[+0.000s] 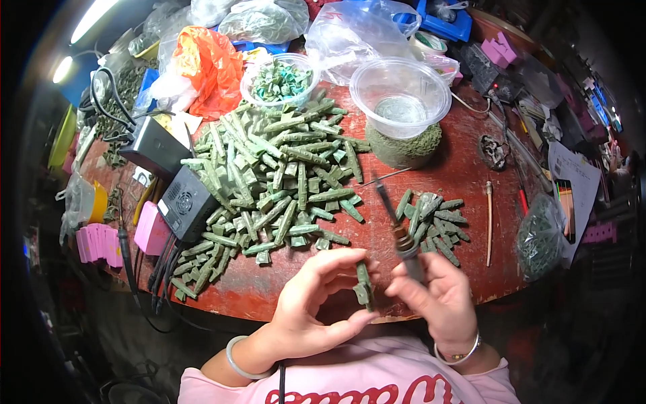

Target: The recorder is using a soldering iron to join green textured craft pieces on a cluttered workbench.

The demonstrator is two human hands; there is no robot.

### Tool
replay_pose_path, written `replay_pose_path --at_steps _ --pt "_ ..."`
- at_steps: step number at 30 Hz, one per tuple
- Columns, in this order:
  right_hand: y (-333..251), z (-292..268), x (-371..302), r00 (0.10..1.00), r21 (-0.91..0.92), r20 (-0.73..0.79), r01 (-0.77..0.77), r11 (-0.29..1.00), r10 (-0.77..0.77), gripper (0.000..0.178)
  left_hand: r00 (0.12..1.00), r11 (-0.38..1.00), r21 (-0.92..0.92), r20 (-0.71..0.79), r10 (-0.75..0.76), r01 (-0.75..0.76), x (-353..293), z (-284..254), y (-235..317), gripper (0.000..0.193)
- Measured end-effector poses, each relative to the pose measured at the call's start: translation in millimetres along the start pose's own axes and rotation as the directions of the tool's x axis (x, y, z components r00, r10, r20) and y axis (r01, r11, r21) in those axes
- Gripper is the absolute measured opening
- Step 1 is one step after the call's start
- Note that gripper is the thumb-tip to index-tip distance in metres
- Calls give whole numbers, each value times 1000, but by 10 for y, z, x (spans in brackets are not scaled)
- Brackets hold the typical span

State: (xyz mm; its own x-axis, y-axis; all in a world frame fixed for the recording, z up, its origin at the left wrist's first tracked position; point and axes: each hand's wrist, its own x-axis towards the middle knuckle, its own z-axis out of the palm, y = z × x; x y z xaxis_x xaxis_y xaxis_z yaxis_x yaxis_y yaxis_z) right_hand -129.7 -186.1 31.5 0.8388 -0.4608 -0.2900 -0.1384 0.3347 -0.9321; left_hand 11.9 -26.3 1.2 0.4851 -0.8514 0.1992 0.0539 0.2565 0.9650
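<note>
My left hand [304,296] pinches a small dark green stick-like piece [364,288] upright between thumb and fingers, just past the table's near edge. In my right hand [444,299] is a soldering iron [405,248], gripped by its grey handle. Its thin dark tip points up and away to the left, apart from the green piece. A big heap of similar green pieces [289,168] lies beyond my left hand. Past my right hand sits a smaller pile of green pieces [441,229].
A clear plastic tub [400,81] stands on a green rough-textured round block [407,148]. Behind the heap is a bowl of green bits [279,81]. Black boxes [185,202] with cables stand at left. A thin stick [489,222] and a bagged bundle [538,239] lie at right.
</note>
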Motion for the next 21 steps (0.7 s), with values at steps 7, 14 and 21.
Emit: replay_pose_path --at_steps 7,14,21 --pt "-138 -455 182 729 -924 -41 233 304 -684 24 998 999 37 -46 -34 35 -6 -44 0 73" --pt "-151 -565 345 721 -969 -3 170 181 -693 20 997 984 178 -75 -9 22 3 -38 -21 74" --pt "-162 -568 363 749 -973 -7 148 177 -662 19 998 982 189 -56 -9 19 9 -44 -31 74"
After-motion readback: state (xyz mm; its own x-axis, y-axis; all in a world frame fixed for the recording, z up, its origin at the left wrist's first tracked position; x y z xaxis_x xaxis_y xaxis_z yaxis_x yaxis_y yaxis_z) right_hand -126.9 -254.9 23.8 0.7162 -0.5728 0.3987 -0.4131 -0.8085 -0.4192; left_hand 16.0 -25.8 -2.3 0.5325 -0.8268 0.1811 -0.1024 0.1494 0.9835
